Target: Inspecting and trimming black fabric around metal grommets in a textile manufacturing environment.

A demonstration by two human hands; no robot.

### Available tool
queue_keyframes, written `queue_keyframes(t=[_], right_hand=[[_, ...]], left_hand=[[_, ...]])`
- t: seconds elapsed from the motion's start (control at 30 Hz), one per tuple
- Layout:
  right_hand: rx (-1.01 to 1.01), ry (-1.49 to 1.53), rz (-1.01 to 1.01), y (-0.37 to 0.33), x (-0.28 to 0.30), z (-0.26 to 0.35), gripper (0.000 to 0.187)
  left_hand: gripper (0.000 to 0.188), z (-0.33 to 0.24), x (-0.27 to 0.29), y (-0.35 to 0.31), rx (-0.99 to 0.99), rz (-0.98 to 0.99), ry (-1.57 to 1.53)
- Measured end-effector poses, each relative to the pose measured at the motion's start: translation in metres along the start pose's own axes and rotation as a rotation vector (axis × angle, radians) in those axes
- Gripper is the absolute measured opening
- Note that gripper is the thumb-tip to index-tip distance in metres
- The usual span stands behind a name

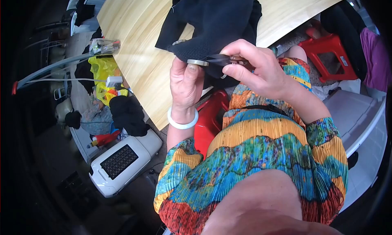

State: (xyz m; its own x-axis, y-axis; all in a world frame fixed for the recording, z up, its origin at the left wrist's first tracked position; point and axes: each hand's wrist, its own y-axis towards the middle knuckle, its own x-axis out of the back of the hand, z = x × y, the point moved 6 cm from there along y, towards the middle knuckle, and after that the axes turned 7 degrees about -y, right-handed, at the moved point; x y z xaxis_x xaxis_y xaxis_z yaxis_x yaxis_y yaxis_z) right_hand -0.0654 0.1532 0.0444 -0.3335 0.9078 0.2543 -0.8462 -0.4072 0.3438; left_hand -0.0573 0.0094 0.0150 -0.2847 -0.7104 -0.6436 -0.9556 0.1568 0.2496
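A black knit garment [216, 18] hangs off the near edge of the wooden table, partly lying on its top. My left hand [185, 83] pinches the garment's edge, its thumb just below a round pale button [197, 63]. A second button [179, 42] shows further up the edge. In my right hand [261, 69] are small dark thread snips [219, 60], held between thumb and fingers. The blades point left and reach right beside the button. Whether they touch thread cannot be seen.
The pale wooden table [139, 43] spans the upper middle. Red stools [328, 57] stand at the right and under the table [208, 118]. At left are a yellow plastic bag [99, 69], a clear box of small items [104, 46], a white plug [114, 81] and a white-cased machine [141, 153].
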Motion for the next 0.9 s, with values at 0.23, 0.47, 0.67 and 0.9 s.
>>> queue_keyframes(t=[0.23,0.47,0.67,0.9], right_hand=[[-0.023,0.024,-0.029,0.002,-0.002,0.000,0.016],[0.011,-0.026,-0.043,0.004,-0.003,0.003,0.016],[0.070,-0.155,-0.084,0.006,-0.003,0.006,0.014],[-0.054,0.278,-0.338,0.027,0.033,-0.023,0.014]], left_hand=[[0.035,-0.001,-0.001,-0.001,0.016,-0.053,-0.038],[0.033,0.001,-0.001,-0.001,0.043,-0.040,-0.036],[0.035,0.006,0.005,0.000,0.096,0.009,0.045],[0.034,0.009,0.009,0.005,0.287,-0.116,-0.399]])
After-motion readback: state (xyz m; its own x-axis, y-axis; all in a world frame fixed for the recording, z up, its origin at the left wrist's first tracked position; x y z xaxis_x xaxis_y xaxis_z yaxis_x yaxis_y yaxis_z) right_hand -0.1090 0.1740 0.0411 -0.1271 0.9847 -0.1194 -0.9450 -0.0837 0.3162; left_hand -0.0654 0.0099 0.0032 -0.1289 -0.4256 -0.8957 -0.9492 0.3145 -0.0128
